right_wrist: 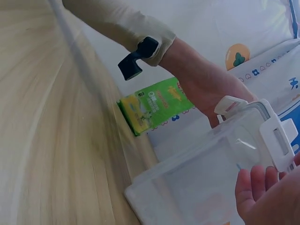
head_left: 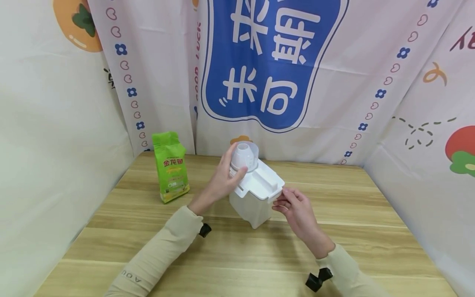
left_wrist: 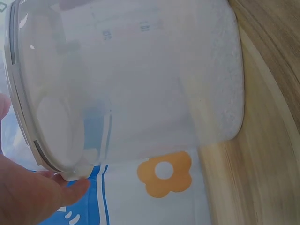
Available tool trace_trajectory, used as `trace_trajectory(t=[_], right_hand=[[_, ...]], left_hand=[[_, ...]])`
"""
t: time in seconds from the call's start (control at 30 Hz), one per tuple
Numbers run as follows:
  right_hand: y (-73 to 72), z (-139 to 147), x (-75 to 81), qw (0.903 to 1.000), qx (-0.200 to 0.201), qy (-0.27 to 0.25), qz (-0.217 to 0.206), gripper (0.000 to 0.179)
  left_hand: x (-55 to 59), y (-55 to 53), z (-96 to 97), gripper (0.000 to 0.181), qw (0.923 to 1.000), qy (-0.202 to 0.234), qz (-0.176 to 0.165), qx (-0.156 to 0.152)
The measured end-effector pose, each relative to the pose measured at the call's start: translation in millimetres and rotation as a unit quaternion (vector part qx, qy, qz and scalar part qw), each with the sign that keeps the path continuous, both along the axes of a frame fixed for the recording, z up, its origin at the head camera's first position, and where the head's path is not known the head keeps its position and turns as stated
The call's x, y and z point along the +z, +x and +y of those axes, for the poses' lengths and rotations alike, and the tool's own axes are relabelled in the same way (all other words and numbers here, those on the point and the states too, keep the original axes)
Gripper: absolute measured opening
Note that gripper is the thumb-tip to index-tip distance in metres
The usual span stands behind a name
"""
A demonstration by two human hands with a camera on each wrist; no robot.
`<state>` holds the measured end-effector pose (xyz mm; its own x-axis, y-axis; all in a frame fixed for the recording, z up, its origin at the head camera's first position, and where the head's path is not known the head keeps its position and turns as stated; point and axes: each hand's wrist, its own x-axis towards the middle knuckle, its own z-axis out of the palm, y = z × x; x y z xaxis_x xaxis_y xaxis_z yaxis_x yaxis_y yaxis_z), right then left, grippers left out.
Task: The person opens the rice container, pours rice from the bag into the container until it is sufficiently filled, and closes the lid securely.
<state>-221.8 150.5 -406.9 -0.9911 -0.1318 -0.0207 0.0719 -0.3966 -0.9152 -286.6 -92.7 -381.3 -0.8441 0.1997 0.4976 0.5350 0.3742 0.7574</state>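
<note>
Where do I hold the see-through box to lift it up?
The box stands upright with tall, straight side walls, so I'd probably press one palm to the left wall and one to the right, coming in sideways below the lid. I wouldn't lift by the lid: clips jut from its edge, so it might pop off.

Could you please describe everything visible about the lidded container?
The container is boxy, translucent and plastic-looking, standing upright on the table. Its white lid has side clips, one jutting outward, and carries a see-through cup. The left hand grips the lid's cup end; the right hand touches the opposite end.
</note>
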Motion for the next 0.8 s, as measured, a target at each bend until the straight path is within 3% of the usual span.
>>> trace_trajectory(t=[0.33,0.8], right_hand=[[0.3,-5.3,-0.8,0.9976,-0.012,-0.061,-0.030,0.016],[3.4,-17.0,5.6,0.9850,-0.049,-0.143,-0.082,0.025]], left_hand=[[-5.2,1.3,4.0,0.087,0.9999,-0.008,-0.007,0.007],[-5.5,4.5,6.8,0.096,0.9995,-0.020,-0.020,0.014]])
